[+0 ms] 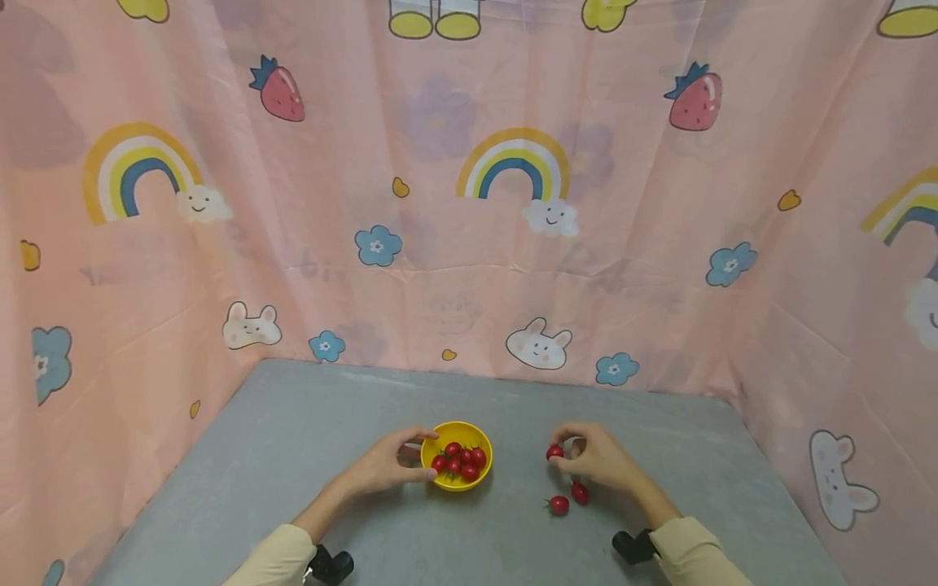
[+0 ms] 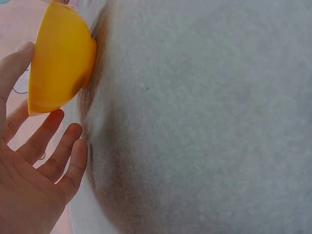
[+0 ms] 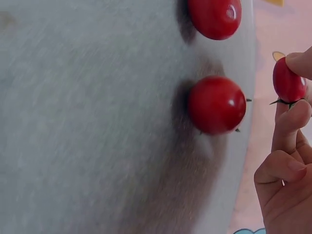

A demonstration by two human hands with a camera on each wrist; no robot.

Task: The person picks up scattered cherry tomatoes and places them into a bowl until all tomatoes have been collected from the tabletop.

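A yellow bowl [image 1: 458, 486] stands on the table with several cherry tomatoes [image 1: 454, 464] in it. My left hand [image 1: 388, 465] holds the bowl by its left side, thumb near and index finger at the far rim; the left wrist view shows the bowl's outer wall [image 2: 63, 58] between thumb and fingers. To the right, my right hand [image 1: 597, 458] pinches a red cherry tomato [image 3: 287, 80] with green sepals between thumb and fingers, raised off the table. Two more tomatoes lie below that hand, one [image 1: 558, 505] with its stem to the left, the other [image 1: 580, 492] nearer the wrist.
The grey tabletop [image 1: 506, 545] runs back to a pink printed curtain [image 1: 440, 293] that surrounds it at the back and sides. Black wrist devices [image 1: 633, 547] sit at both sleeve cuffs.
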